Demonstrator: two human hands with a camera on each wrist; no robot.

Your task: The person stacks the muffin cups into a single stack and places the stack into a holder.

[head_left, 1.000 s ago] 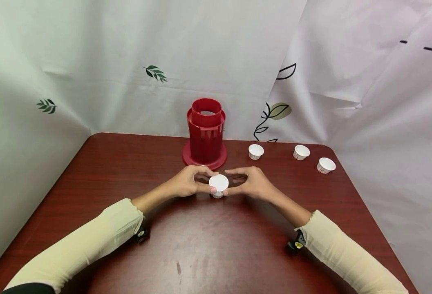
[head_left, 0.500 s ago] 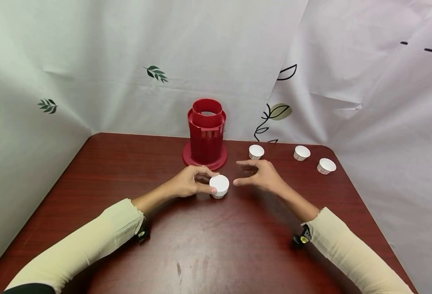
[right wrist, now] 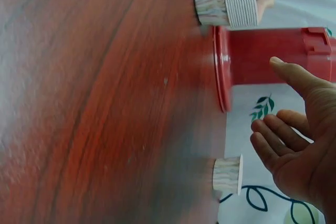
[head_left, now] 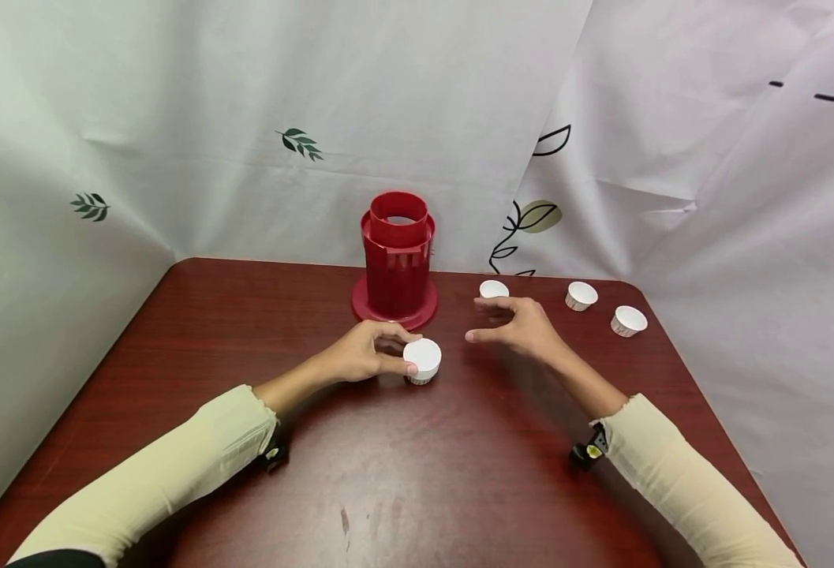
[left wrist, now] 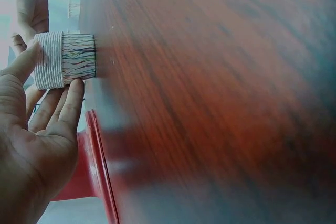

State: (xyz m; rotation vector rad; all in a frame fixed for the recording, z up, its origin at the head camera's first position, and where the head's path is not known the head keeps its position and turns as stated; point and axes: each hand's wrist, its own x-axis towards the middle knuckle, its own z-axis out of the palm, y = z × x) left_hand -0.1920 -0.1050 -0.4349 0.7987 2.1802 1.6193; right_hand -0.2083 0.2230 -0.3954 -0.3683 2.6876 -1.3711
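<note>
On the table, a nested stack of white paper baking cups [head_left: 424, 356] stands in front of the red plastic dispenser. Patterned sides and several stacked rims show in the left wrist view. My left hand [head_left: 360, 353] grips the stack [left wrist: 79, 59] from its left side, between thumb and fingers. To the right, my right hand [head_left: 523, 327] hovers above the table with thumb and fingers spread, holding nothing. Just beyond its fingers stands a single white baking cup [head_left: 493, 289], partly hidden in the head view. The right wrist view shows this cup [right wrist: 227, 175] apart from the fingers.
A red plastic dispenser [head_left: 397, 280] with a round base stands at the back middle of the brown table [head_left: 417, 481]. Two more white baking cups, one [head_left: 581, 296] behind the other [head_left: 629, 321], sit near the right back corner. White printed cloth [head_left: 246, 87] hangs behind the table.
My right hand has let go of the stack and moved right and back, close to the nearest single baking cup. The left hand and the stack have stayed in place.
</note>
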